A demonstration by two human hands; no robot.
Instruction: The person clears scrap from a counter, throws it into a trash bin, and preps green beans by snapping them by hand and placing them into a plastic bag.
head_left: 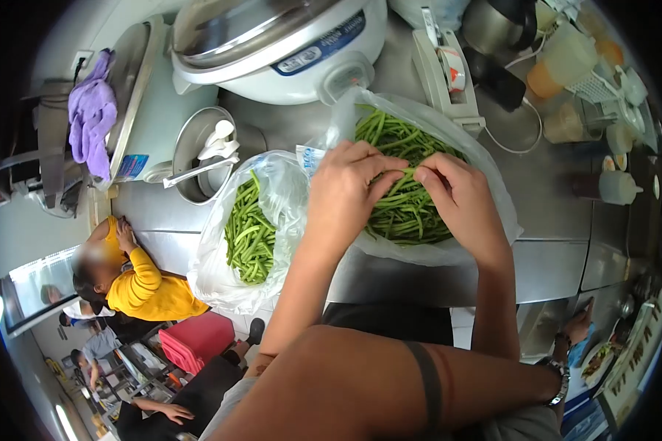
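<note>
My left hand (pixel 351 184) and my right hand (pixel 460 192) meet over a large clear plastic bag (pixel 485 253) of long green beans (pixel 412 213). Between the pinched fingertips of both hands is a green bean (pixel 410 170). To the left, a smaller plastic bag (pixel 290 195) contains shorter bean pieces (pixel 248 246). Both bags stand open on a steel counter (pixel 390 283).
Behind the bags are a white rice cooker (pixel 272 81), a steel pot (pixel 187 158) with white utensils, and a tape dispenser (pixel 438 81). Another person's banded arm (pixel 390 375) crosses low in front. A person in yellow (pixel 151 290) leans at the counter's left.
</note>
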